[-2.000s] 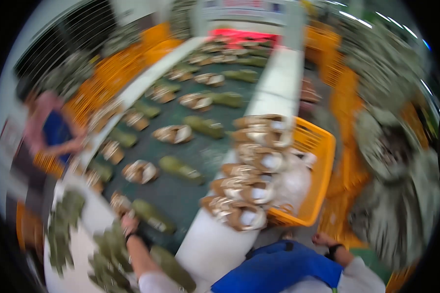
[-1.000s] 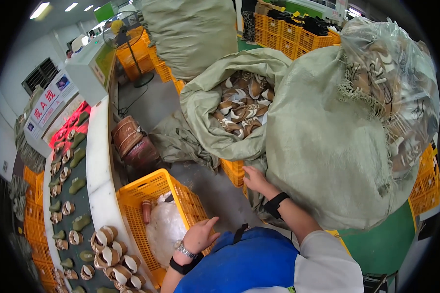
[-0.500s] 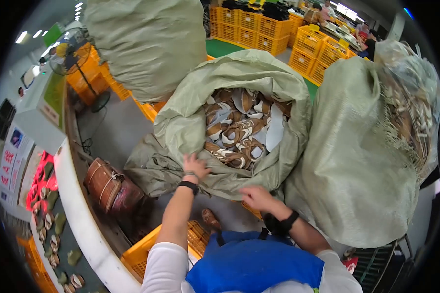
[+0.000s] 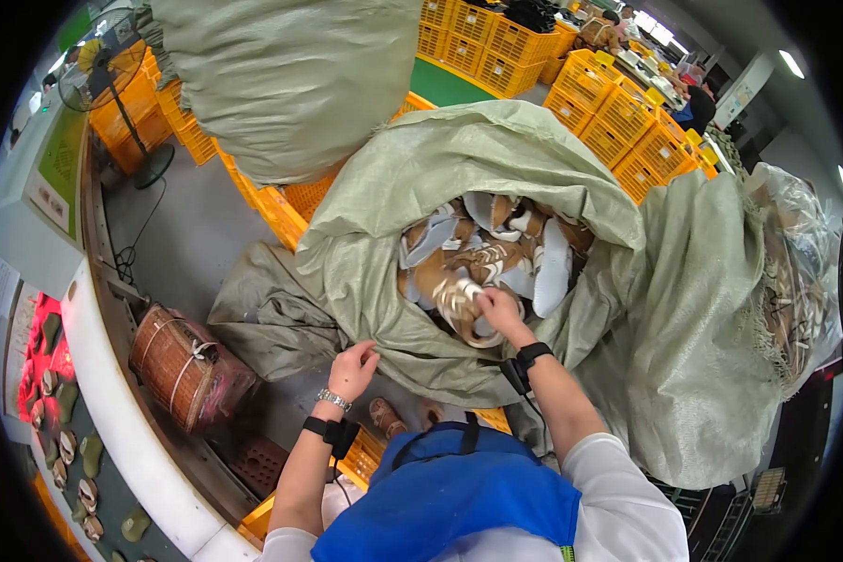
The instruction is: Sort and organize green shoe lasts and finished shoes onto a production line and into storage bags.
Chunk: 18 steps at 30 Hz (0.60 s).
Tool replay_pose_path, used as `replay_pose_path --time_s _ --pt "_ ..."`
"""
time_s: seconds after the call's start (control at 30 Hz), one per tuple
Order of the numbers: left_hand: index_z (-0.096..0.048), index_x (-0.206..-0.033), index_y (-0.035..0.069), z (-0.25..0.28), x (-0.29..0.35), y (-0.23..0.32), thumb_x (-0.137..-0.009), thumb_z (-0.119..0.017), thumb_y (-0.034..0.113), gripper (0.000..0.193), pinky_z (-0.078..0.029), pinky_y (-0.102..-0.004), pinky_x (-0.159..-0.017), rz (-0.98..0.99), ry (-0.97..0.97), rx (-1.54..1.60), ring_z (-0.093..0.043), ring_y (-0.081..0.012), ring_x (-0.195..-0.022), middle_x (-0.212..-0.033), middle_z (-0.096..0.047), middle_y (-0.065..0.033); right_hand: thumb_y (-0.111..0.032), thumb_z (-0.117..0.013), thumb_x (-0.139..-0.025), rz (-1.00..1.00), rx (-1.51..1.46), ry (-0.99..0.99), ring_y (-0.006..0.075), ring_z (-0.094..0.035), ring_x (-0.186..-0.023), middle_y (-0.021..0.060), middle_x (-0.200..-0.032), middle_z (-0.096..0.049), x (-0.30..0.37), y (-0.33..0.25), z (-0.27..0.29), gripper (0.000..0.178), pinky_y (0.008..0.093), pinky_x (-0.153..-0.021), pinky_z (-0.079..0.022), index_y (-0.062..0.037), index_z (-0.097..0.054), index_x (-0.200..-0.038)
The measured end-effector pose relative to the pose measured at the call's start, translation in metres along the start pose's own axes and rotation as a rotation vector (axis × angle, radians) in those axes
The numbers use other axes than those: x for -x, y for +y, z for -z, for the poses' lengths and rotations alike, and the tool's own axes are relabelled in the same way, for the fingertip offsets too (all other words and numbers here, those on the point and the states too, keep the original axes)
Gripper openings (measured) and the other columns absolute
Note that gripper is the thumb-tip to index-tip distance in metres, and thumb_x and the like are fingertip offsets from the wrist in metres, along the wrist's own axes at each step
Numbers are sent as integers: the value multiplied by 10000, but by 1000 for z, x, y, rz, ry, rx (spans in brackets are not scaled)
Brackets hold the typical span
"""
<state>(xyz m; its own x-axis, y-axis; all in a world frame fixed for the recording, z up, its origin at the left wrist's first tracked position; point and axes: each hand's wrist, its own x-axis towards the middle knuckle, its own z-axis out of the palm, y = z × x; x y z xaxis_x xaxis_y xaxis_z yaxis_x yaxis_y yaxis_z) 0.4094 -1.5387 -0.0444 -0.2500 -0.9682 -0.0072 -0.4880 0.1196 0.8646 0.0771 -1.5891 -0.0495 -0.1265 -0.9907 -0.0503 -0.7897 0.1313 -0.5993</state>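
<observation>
A large grey-green woven sack [image 4: 478,140] stands in front of me with its mouth rolled wide. Inside lies a heap of brown shoe uppers with white stripes and pale grey lining [image 4: 553,267]. Reaching into the mouth, my right hand [image 4: 504,314] is closed on the edge of one shoe upper [image 4: 461,302], which is blurred by motion. My left hand [image 4: 354,371] hovers by the sack's near left edge, its fingers loosely bent and empty. Both wrists wear black straps.
Full sacks stand at the back left [image 4: 290,84] and right [image 4: 702,347]. A conveyor [image 4: 112,487] carrying shoe parts runs along the left, beside a brown wicker basket [image 4: 173,365]. Yellow crates [image 4: 618,122] are stacked behind; a fan [image 4: 112,80] stands back left.
My right hand has moved from the sack's near rim into its mouth and taken hold of a shoe upper. My left hand has left the sack's cloth and drawn back toward me.
</observation>
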Motion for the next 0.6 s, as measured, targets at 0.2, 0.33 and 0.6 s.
replay_pose_path --time_s 0.2,0.33,0.6 --pt "-522 -1122 20 -35 -56 58 -827 -583 257 383 -472 -301 -702 207 -199 582 -603 -186 -814 -942 -621 -103 -216 -470 -906 -319 -1133 -75 95 -572 -782 22 -899 -614 28 -31 51 249 229 -688 -454 0 -562 -989" --pt "-459 -1174 53 -30 -110 120 -838 -586 267 417 -488 -318 -741 547 -454 1328 -591 -183 -882 -1051 -580 -76 -236 -484 -899 -248 -1087 -262 72 -523 -830 6 -927 -583 54 -46 70 278 219 -751 -415 1 -549 -1030" --pt "-512 -1089 31 -53 -144 109 -826 -584 104 282 -501 -287 -740 375 -317 1271 -597 -158 -846 -994 -604 -64 -96 -607 -792 -28 -1171 -493 155 -422 -1128 80 -1261 -409 83 -56 80 685 276 -929 -359 -29 -202 -1340"
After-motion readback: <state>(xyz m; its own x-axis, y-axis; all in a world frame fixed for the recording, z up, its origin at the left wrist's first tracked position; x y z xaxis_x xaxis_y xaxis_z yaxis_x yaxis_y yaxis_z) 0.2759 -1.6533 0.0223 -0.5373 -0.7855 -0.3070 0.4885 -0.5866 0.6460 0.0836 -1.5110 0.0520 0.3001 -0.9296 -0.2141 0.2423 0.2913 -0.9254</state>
